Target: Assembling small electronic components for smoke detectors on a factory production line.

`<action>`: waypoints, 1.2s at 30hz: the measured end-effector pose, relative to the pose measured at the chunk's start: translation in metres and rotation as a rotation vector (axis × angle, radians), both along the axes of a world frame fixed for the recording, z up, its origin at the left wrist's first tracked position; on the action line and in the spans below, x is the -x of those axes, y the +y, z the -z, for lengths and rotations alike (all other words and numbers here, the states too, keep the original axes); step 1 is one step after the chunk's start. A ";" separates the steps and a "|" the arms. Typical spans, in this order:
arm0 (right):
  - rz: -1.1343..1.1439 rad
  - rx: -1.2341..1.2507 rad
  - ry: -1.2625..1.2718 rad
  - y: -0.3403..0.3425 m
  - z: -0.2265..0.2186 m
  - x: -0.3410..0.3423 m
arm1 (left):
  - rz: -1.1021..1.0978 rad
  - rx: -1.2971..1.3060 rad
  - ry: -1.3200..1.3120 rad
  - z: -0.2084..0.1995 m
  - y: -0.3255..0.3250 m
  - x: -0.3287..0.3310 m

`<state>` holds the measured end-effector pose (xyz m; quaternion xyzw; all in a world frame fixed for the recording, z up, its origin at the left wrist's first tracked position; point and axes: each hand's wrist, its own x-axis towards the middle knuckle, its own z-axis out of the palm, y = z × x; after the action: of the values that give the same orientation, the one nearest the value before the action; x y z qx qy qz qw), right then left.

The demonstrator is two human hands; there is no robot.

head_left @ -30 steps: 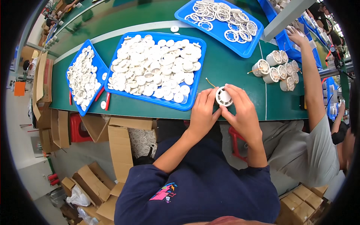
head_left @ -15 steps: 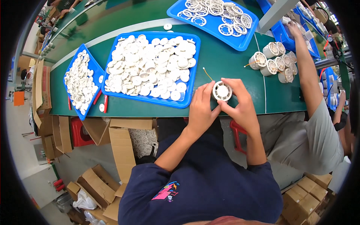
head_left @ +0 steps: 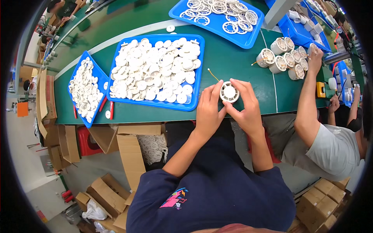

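Between my two hands, just over the near part of the green table (head_left: pixel 233 50), is a round white plastic housing (head_left: pixel 229 92) with a slotted ring and a disc in its middle. A thin yellow-orange wire (head_left: pixel 213 75) with a small white plug sticks up from it, by my left fingertips. My left hand (head_left: pixel 210 106) grips its left side. Fingers and thumb of my right hand (head_left: pixel 246 105) close round the right side. Left of my hands lies a large blue tray (head_left: pixel 155 103) heaped with white round discs (head_left: pixel 155 68).
A smaller blue tray (head_left: pixel 104 77) of small white parts stands at the left, beside red-handled tools (head_left: pixel 112 110). White rings (head_left: pixel 229 27) fill a tray (head_left: pixel 248 42) at the back. Assembled white housings (head_left: pixel 279 64) cluster at right, near a co-worker's arm (head_left: pixel 309 97).
The co-worker's hand has come back from the blue bin toward the cluster of housings, holding a white part. My hands keep their hold on the housing, almost unmoved.
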<state>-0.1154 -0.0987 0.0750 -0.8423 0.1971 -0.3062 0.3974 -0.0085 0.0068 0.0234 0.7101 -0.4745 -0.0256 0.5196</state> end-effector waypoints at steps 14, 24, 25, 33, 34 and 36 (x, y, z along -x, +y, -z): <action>0.041 -0.313 -0.153 0.002 0.034 -0.005 | -0.080 0.043 -0.070 0.002 -0.008 0.003; 0.013 -0.472 -0.151 0.003 0.034 -0.006 | -0.052 0.024 -0.087 -0.001 -0.005 0.004; 0.006 -0.474 -0.159 0.003 0.035 -0.007 | -0.055 0.028 -0.087 0.000 -0.005 0.004; 0.033 -0.357 -0.192 0.002 0.044 -0.006 | -0.053 0.009 -0.072 0.005 -0.002 0.001; 0.029 -0.345 -0.187 0.001 0.046 -0.005 | -0.040 0.023 -0.068 0.005 -0.001 0.000; 0.023 -0.324 -0.197 0.001 0.048 -0.004 | -0.028 0.034 -0.060 0.004 0.000 -0.001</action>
<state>-0.1109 -0.0972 0.0267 -0.7309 0.2136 -0.3561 0.5416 -0.0075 0.0070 0.0192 0.7081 -0.4803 0.0109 0.5175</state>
